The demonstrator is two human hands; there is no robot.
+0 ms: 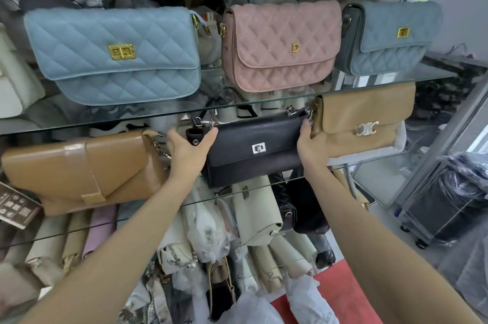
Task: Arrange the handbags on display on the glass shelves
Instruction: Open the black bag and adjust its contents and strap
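The black handbag (254, 150) is held upright on the middle glass shelf (369, 165), between two tan handbags, by the left hand (188, 150) and right hand (313, 145), fingers curled round its ends, presumably for squaring.

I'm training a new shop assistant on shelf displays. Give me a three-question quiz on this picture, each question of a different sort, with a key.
1. True or false: both hands hold the black handbag.
2. Which bag on the upper glass shelf bears a gold letter D? A. light blue bag B. pink bag C. grey-blue bag
3. Fill in: the left hand grips the black handbag at its ___ end.

Key: 1. true, the right hand holds the other end; 2. B; 3. left.
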